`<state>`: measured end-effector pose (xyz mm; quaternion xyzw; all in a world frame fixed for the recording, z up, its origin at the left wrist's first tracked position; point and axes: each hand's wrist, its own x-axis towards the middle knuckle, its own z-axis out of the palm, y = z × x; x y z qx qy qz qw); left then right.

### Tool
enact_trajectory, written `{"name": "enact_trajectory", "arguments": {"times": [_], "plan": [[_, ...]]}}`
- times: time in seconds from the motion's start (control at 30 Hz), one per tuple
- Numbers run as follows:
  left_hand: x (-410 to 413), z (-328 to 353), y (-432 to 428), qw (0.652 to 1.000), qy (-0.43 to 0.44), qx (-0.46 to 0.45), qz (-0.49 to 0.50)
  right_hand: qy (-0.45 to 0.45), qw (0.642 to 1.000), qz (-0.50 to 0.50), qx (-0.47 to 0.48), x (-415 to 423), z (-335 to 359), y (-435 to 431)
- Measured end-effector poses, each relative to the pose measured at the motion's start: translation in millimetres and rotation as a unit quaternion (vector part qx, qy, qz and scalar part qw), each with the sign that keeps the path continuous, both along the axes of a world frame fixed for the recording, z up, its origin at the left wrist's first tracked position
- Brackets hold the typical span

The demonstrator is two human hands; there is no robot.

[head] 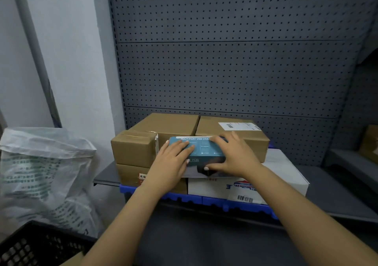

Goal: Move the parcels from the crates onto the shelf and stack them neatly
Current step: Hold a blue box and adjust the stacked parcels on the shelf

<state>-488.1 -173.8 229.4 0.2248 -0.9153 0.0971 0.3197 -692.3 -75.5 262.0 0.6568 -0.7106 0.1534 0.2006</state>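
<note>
Right now both of your hands are on the teal box [201, 149], the one printed "MULTI PORT USB" along its top edge. Your left hand [173, 159] covers the box's left end, fingers laid across the top and thumb against the front face. Your right hand [233, 155] takes the right end the same way, fingers over the top and thumb low on the front. So each grip is narrow and holding the teal box.

The box lies level on the lower layer of parcels, though you cannot tell from this view whether its full weight is down. To its left, just beside it, is a small brown box [133, 149] stacked on another brown box [128, 173]. Behind it are two larger brown cartons [169, 123], the right one carrying a white label. Below your right wrist is a white parcel [286, 175] with a barcode.

All of these sit in a blue crate [184, 199] on the dark grey shelf [106, 175], in front of its pegboard back [225, 61]. A white sack [41, 173] stands at the left, with a black crate [30, 245] in the lower left corner.
</note>
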Motion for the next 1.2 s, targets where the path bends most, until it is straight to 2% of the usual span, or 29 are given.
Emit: {"name": "enact_trajectory", "arguments": {"times": [0.07, 0.17, 0.37, 0.5, 0.63, 0.77, 0.97, 1.2], "plan": [[-4.2, -5.1, -7.3, 1.0, -0.003, 0.005, 0.004, 0.046, 0.999, -0.006, 0.008, -1.7, -4.6, -4.3], [-6.9, -10.0, -16.6, 1.0, 0.001, -0.002, 0.015, 0.088, 0.996, -0.002, -0.031, -1.8, -9.8, -8.8], [26.6, -2.7, -48.0, 0.99, 0.089, 0.048, 0.097, 0.087, 0.996, 0.025, -0.024, 3.1, -8.7, -25.0], [43.4, -0.2, -63.6, 0.983, 0.08, 0.108, 0.123, 0.077, 0.996, 0.031, -0.019, 13.0, -7.9, -39.1], [46.2, -3.6, -67.0, 0.984, 0.07, 0.141, 0.089, 0.082, 0.996, 0.026, -0.014, 21.3, -6.0, -50.6], [50.2, 1.3, -61.4, 0.977, 0.116, 0.176, 0.036, 0.08, 0.996, 0.024, -0.004, 25.7, -3.8, -55.6], [56.8, 3.8, -65.7, 0.974, 0.104, 0.201, 0.024, 0.084, 0.996, 0.017, 0.005, 30.3, -1.6, -62.1], [55.0, -4.7, -79.9, 0.986, 0.081, 0.142, 0.045, 0.108, 0.994, 0.012, 0.002, 30.2, -5.0, -62.1]]}}
